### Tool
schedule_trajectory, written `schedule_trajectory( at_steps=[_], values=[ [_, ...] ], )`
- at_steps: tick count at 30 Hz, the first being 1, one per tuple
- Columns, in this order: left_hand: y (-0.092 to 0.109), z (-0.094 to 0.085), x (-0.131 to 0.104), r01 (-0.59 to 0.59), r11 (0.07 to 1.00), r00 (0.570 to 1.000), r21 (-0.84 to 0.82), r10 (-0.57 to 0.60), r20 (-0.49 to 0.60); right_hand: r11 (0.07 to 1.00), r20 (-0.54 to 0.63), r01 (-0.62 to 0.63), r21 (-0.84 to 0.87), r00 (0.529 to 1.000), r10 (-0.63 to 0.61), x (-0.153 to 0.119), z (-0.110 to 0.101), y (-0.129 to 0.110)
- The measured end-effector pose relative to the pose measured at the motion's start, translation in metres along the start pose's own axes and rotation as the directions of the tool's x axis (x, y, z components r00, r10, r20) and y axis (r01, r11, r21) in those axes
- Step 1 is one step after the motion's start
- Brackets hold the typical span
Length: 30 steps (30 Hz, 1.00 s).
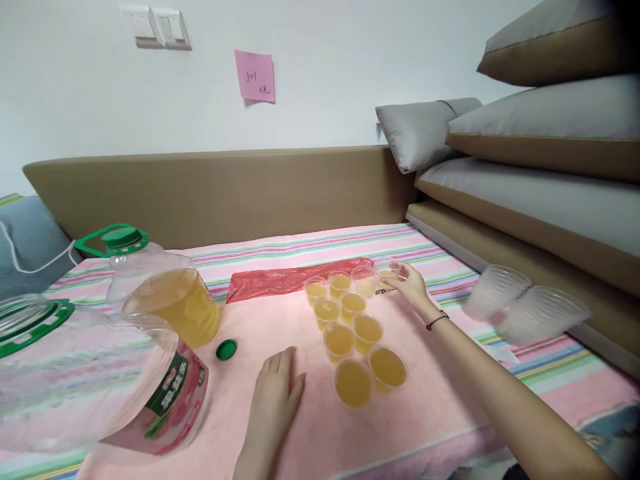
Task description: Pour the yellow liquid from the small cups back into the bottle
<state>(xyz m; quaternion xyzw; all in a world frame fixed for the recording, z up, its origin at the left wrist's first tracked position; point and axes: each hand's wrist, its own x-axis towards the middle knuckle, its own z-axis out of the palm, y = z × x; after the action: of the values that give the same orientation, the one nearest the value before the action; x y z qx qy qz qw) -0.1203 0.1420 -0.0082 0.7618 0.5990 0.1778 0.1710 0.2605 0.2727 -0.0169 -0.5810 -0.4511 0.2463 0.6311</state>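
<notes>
Two rows of clear plastic cups with yellow liquid stand on a pink towel. At the far end of the right row, my right hand has its fingers closed on the rim of a clear cup. Beside it is another clear cup with a reddish look; how full it is I cannot tell. My left hand lies on the towel, left of the nearest cups, fingers stretched out and holding nothing. A green cap rests on the towel beyond it.
A big jug of yellow liquid and a mostly clear labelled jug occupy the left. Red plastic lies behind the cups. Nested clear cups lie at right, beside stacked cushions. A padded backrest spans the back.
</notes>
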Motion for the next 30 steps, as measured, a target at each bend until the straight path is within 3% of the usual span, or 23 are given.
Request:
schedule_trajectory(
  at_steps=[12,19,25,30],
  values=[
    [-0.001,-0.002,0.000,-0.007,0.999,1.000,-0.038,0.007,0.004,0.997,-0.056,-0.053,0.051,0.997,0.056,-0.010,-0.014,0.003],
    [0.000,-0.002,0.002,-0.011,1.000,1.000,-0.027,0.011,0.001,0.999,0.004,0.025,0.022,1.000,-0.025,-0.001,-0.021,-0.042],
    [0.001,-0.001,0.000,-0.022,0.999,1.000,-0.025,0.022,-0.018,0.990,0.182,0.139,0.012,0.973,-0.139,-0.004,0.013,-0.090],
    [0.001,0.000,-0.002,-0.023,0.999,0.999,-0.035,0.022,-0.032,0.980,0.303,0.199,-0.011,0.935,-0.187,-0.009,0.051,-0.105]
  ],
)
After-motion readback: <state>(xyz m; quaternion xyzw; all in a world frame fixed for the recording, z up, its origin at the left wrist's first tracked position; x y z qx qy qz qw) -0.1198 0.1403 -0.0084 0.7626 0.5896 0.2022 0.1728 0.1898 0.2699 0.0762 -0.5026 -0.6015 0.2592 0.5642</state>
